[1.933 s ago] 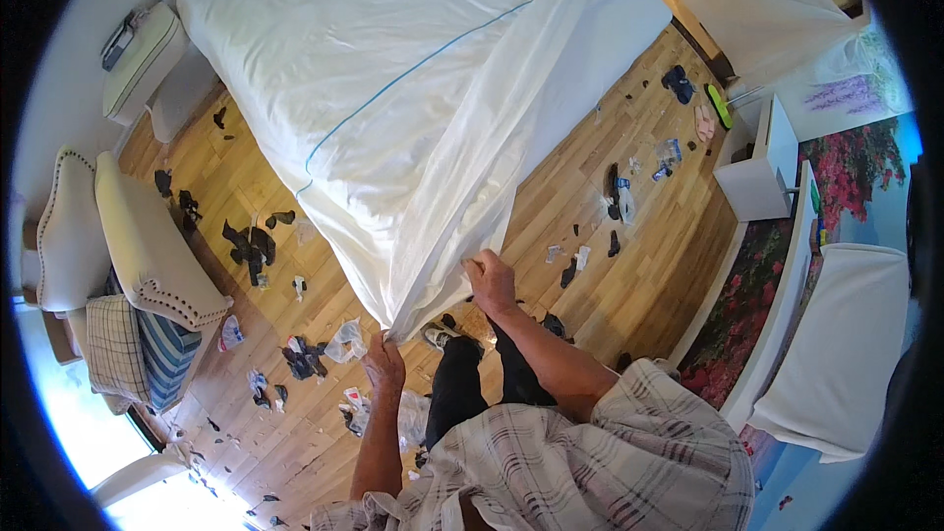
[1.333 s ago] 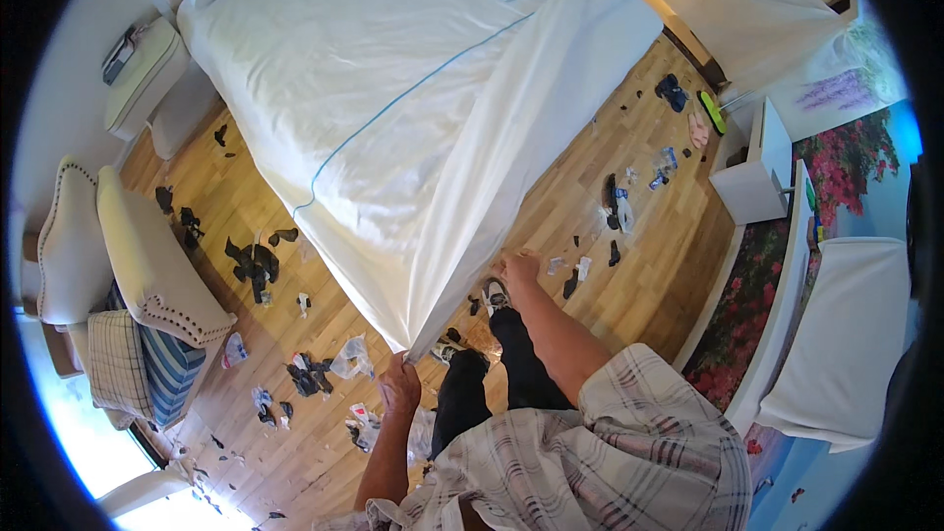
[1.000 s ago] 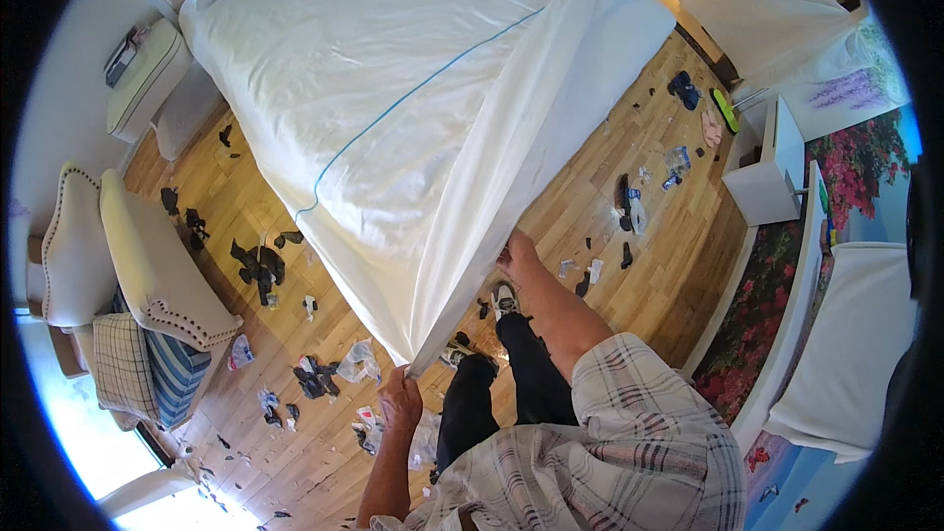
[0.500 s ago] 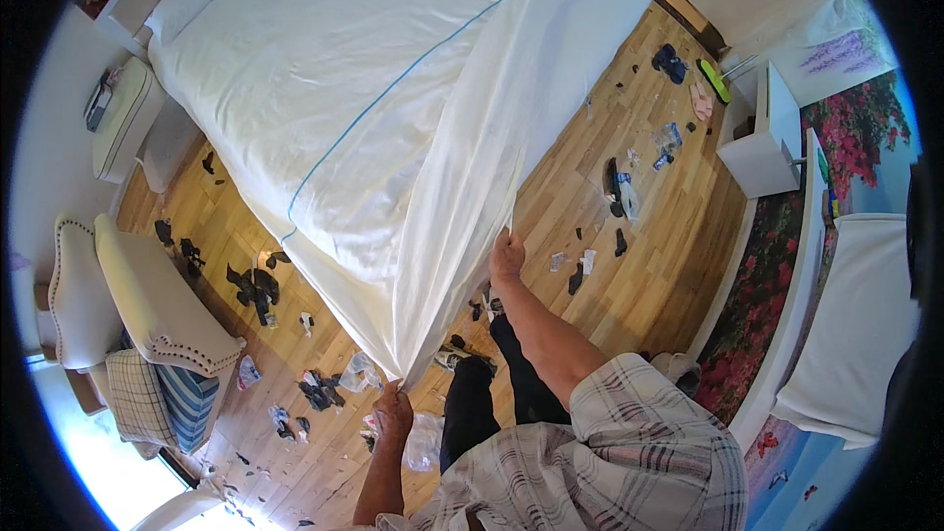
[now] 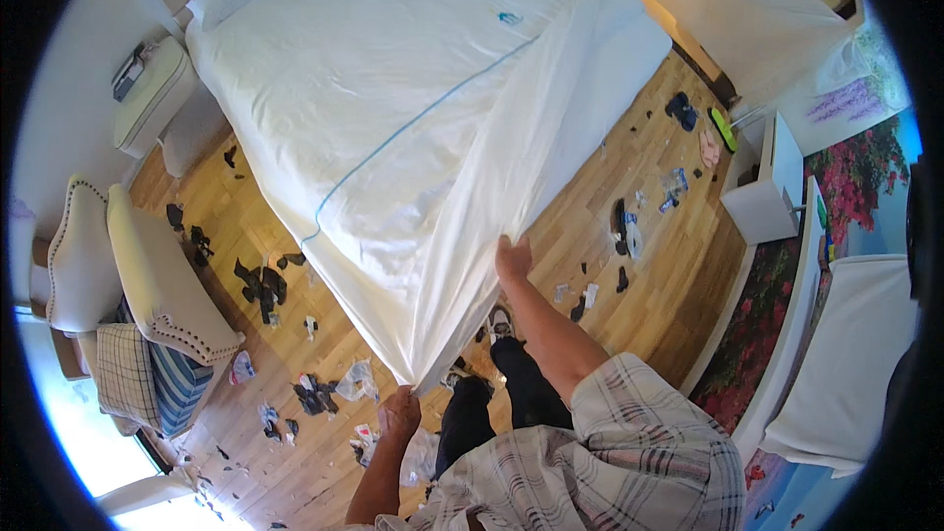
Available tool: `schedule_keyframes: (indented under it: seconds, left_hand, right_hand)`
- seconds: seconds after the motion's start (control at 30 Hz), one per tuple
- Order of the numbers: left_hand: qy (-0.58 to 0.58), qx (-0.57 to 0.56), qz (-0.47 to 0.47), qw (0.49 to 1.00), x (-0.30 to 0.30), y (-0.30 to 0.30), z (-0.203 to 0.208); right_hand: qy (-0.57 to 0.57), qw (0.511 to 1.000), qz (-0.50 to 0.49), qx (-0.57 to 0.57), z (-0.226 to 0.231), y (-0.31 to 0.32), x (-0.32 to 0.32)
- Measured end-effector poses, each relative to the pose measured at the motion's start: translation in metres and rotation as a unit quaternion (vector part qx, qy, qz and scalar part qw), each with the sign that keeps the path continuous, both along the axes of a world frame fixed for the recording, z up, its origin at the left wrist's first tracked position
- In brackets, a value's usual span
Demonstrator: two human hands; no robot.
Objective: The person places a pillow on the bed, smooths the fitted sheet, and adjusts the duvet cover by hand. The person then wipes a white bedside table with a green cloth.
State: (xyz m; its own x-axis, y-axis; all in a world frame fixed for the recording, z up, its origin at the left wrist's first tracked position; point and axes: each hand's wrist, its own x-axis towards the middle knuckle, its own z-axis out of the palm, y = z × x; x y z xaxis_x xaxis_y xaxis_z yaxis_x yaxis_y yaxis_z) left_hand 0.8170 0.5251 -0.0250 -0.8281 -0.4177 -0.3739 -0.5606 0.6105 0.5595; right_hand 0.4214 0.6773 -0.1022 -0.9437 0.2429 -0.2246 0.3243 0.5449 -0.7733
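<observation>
A white bed cover (image 5: 383, 108) with a thin blue line and a small blue mark lies over the bed. Its near end is pulled off the foot of the bed toward me, in long taut folds. My left hand (image 5: 399, 413) is closed on the gathered corner. Farther right, my right hand (image 5: 512, 258) grips the cover's side edge. The cloth hangs stretched between both hands, above the floor and my shoes. Beyond the right edge of the cover, the white side of the bed (image 5: 612, 88) shows.
Dark scraps and plastic bags litter the wooden floor (image 5: 678, 265) on both sides of me. An armchair (image 5: 167, 285) with cushions stands left, near a beige stool (image 5: 152, 103). To the right are a white cabinet (image 5: 772, 187), a green broom (image 5: 723, 130) and a white cloth (image 5: 846, 354).
The view has shifted, so the bed and room sit slightly farther right and lower. Both hands keep their hold on the cover, which stays stretched out.
</observation>
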Motion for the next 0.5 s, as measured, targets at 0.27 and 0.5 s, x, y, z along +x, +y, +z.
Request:
schedule_keyframes:
  seconds: [0.27,0.5]
  left_hand:
    - [0.091,0.067,0.063,0.992,-0.014,-0.104,0.065]
    - [0.086,0.359,0.212,0.905,-0.030,-0.290,0.107]
  right_hand:
    - [0.085,0.990,0.117,-0.006,0.125,-0.069,-0.014]
    - [0.037,0.956,0.290,0.027,0.188,-0.271,-0.077]
